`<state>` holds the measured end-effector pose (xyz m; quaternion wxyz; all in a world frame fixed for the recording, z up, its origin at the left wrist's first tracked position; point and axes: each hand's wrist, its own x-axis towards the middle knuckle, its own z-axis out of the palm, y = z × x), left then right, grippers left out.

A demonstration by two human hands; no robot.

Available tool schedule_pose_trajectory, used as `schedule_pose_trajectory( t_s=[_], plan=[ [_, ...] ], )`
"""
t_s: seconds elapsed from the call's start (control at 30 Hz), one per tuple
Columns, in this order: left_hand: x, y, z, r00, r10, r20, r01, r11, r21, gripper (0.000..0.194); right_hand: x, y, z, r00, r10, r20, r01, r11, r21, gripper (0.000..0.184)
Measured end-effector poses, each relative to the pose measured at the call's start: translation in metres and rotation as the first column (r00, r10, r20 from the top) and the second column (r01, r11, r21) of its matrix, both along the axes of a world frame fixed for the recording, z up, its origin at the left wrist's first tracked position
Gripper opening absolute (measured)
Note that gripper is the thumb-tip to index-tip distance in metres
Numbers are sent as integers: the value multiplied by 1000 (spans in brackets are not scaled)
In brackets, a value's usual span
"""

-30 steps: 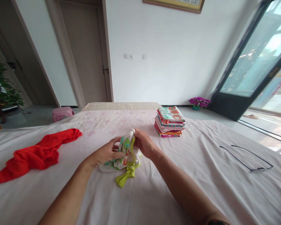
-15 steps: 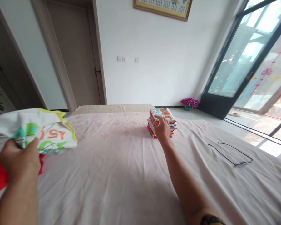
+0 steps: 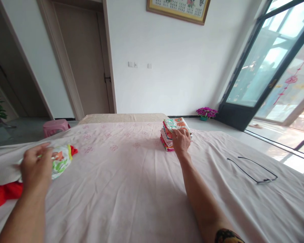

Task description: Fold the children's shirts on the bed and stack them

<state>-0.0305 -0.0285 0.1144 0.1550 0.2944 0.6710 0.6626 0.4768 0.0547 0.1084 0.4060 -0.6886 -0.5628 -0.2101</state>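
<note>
At the left, my left hand (image 3: 37, 165) is slightly blurred over a crumpled white cloth (image 3: 62, 162) with green and orange print and a yellow edge. Its thumb and fingers look apart, and the hand hides part of this cloth. A bright red cloth (image 3: 5, 195) lies beside and under it. Further off, right of centre, my right hand (image 3: 182, 140) has its fingers curled on the front edge of the top printed cloth (image 3: 176, 124). That cloth lies on a neat stack of folded colourful cloths (image 3: 166, 140).
A pale pink flowered sheet (image 3: 121, 189) covers the broad surface. Black-framed glasses (image 3: 264, 181) lie on it at the right. Beyond its edges stand a pink stool (image 3: 56, 127) and a pot of purple flowers (image 3: 207, 113). A door (image 3: 81, 60) and a white wall are behind.
The white printed cloth has come down from mid-air onto the surface, crumpled. My left hand has shifted slightly right. My right hand's fingers have closed on the stack's top cloth.
</note>
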Motion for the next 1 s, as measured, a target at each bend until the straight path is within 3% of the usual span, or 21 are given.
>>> schedule_pose_trajectory(
  t_s=[0.07,0.13,0.2,0.23,0.27,0.3,0.33,0.4,0.43,0.5,0.57,0.63,0.73,0.83,0.9,0.93,1.0],
  plan=[
    [18,6,9,943,-208,261,198,978,62,26,-3,-4,8,1000,-9,-30,9,1000,5,27],
    [34,7,14,779,-446,441,430,892,140,22,-12,-9,18,995,41,-87,-43,999,-23,27],
    [48,6,15,656,-578,485,576,799,173,24,-29,-16,29,961,174,-213,-191,980,-63,24],
    [54,4,14,641,-603,474,611,775,160,25,-40,-21,34,909,270,-318,-305,950,-63,24],
    [60,2,13,647,-615,450,634,762,131,28,-52,-26,37,814,369,-447,-429,902,-36,24],
    [66,1,11,661,-625,416,653,752,90,32,-66,-32,39,663,464,-587,-559,829,23,24],
    [72,-2,10,668,-641,378,678,734,47,37,-79,-38,40,462,519,-719,-661,742,111,24],
    [84,-6,8,644,-699,311,744,667,-41,46,-105,-49,39,44,491,-870,-769,573,284,25],
    [92,-9,8,608,-739,288,785,614,-81,49,-116,-54,38,-116,442,-890,-774,521,360,24],
    [107,-15,9,502,-826,256,865,481,-143,51,-134,-62,34,-328,321,-888,-760,469,450,21],
    [122,-21,8,367,-897,245,929,343,-138,49,-145,-67,31,-431,184,-883,-754,465,464,16],
    [134,-26,3,270,-921,281,963,261,-70,43,-152,-69,27,-466,59,-883,-760,484,434,11],
    [145,-29,-9,196,-882,428,973,230,30,38,-156,-68,20,-476,-40,-879,-757,526,387,7],
    [151,-27,-14,48,-782,622,969,187,161,43,-157,-59,7,-456,-43,-889,-751,555,358,10],
    [152,-23,-13,-9,-715,699,924,261,279,57,-155,-50,-7,-389,-14,-921,-743,596,305,13],
    [153,-20,-13,-3,-688,726,894,322,310,62,-153,-46,-14,-327,9,-945,-736,625,260,16],
    [153,-13,-16,69,-626,777,849,446,283,65,-147,-40,-27,-131,51,-990,-722,680,130,26]
  ],
)
